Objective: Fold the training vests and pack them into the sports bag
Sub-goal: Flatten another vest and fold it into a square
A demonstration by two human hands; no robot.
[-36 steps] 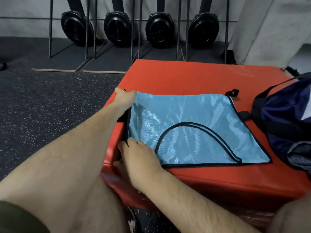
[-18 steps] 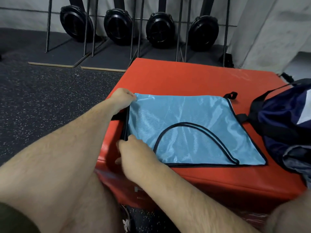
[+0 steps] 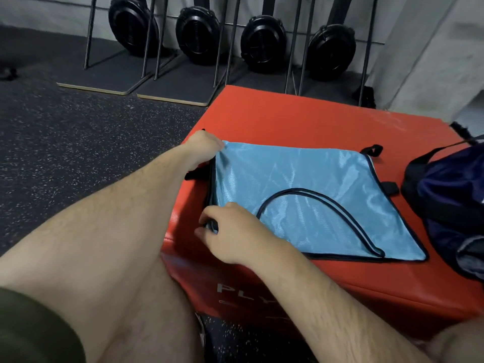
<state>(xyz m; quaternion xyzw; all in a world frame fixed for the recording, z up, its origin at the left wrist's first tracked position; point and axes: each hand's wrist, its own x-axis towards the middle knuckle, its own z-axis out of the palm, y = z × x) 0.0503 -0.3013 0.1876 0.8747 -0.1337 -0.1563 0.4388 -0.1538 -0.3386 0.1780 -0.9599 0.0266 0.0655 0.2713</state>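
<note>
A light blue training vest (image 3: 309, 203) with dark trim lies folded flat on the red padded box (image 3: 301, 119). My left hand (image 3: 203, 145) pinches the vest's far left corner. My right hand (image 3: 230, 231) pinches the near left corner, thumb under the edge. The dark blue sports bag (image 3: 450, 203) sits at the right edge of the box, partly cut off by the frame.
Speckled black rubber floor (image 3: 78, 153) lies to the left of the box. Several upright black fan machines (image 3: 259, 43) on metal stands line the grey wall behind. My bare knees show at the bottom of the view.
Both hands have closed on the vest's left edge and lifted it slightly off the box. The view has shifted a little.
</note>
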